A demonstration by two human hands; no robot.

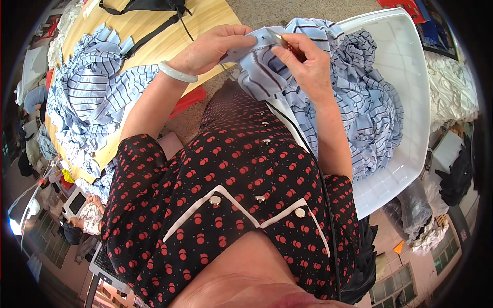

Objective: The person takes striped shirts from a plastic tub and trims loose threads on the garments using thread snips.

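Observation:
A light blue striped garment piece (262,77) with dark stripes hangs in front of me, a plain blue band along its upper edge. My left hand (221,49), with a pale bangle on its wrist, is closed in a pinch on that band. Close by on the other side, my right hand (308,64) is closed, fingers bent around a small tool with a pale, shiny tip (279,36). Most of the tool is hidden by the fingers, so its kind cannot be made out. The tip lies against the band.
To the right stands a large white plastic tub (411,66) heaped with striped blue garments (364,113). A wooden table (154,38) on the left bears another striped pile (92,92) and a black strapped bag (149,6). White cloth (449,87) is stacked farther right.

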